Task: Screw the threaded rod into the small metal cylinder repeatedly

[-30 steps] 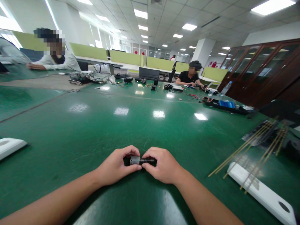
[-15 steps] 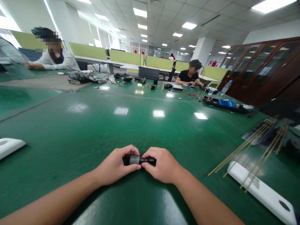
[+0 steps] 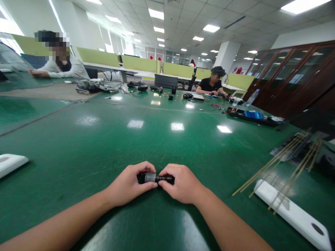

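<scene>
A small cylindrical metal part (image 3: pixel 150 177) lies sideways between my hands, low over the green table (image 3: pixel 162 146). It has a silver-grey collar with a small hole on the left and a thinner dark, ringed shaft on the right. My left hand (image 3: pixel 132 183) is curled round the collar end, thumb below and fingers above. With thumb and fingertips, my right hand (image 3: pixel 181 183) closes round the shaft end. Both palms hide the part's outer ends, and the fingertips of the two hands nearly meet at the join.
Thin brass-coloured rods (image 3: pixel 290 167) lie across a white, flat, long object (image 3: pixel 290 209) at right. Another white object (image 3: pixel 12 164) sits at the left edge. Farther back are a dark tray with blue items (image 3: pixel 253 115), a bottle (image 3: pixel 252 97), cables and two seated people.
Almost nothing differs. My right fingertips have shifted very slightly along the shaft, while the left hand keeps its hold.
</scene>
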`<move>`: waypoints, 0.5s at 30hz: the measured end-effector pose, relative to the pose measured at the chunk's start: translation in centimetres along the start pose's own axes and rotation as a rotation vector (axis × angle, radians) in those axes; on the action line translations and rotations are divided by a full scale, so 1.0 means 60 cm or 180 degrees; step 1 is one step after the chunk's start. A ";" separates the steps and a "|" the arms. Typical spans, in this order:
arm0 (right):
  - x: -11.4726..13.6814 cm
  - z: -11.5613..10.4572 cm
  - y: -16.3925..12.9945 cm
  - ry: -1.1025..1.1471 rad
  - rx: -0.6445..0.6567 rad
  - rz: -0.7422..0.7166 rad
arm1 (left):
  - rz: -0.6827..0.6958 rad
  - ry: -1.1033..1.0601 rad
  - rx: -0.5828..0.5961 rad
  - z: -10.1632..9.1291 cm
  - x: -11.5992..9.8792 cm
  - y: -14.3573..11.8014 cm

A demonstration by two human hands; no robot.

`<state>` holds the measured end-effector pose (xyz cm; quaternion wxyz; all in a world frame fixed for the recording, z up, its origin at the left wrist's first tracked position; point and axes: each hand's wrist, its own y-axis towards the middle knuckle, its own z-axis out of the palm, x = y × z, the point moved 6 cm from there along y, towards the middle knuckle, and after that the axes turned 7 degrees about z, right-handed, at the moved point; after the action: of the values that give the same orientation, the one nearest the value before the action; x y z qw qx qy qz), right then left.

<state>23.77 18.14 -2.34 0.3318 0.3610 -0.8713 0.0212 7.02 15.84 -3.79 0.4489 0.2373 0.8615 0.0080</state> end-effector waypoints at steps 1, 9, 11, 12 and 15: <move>0.000 0.000 0.000 -0.0004 0.0004 0.0002 | 0.0003 -0.0002 0.0002 0.000 0.000 0.000; -0.001 -0.002 0.000 0.0021 -0.0011 0.0003 | -0.0020 0.0016 0.0031 -0.001 0.002 -0.002; -0.001 -0.002 0.000 0.0026 -0.0013 0.0001 | -0.0016 0.0015 0.0032 -0.001 0.001 -0.002; -0.001 -0.002 0.000 0.0027 -0.0016 0.0005 | -0.0013 0.0013 0.0034 -0.001 0.001 -0.002; -0.002 -0.001 0.000 0.0022 -0.0021 0.0007 | -0.0013 0.0033 0.0034 0.000 0.001 -0.002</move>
<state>23.84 18.21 -2.37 0.3360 0.3589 -0.8706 0.0199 6.98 15.77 -3.87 0.4431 0.2379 0.8643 0.0038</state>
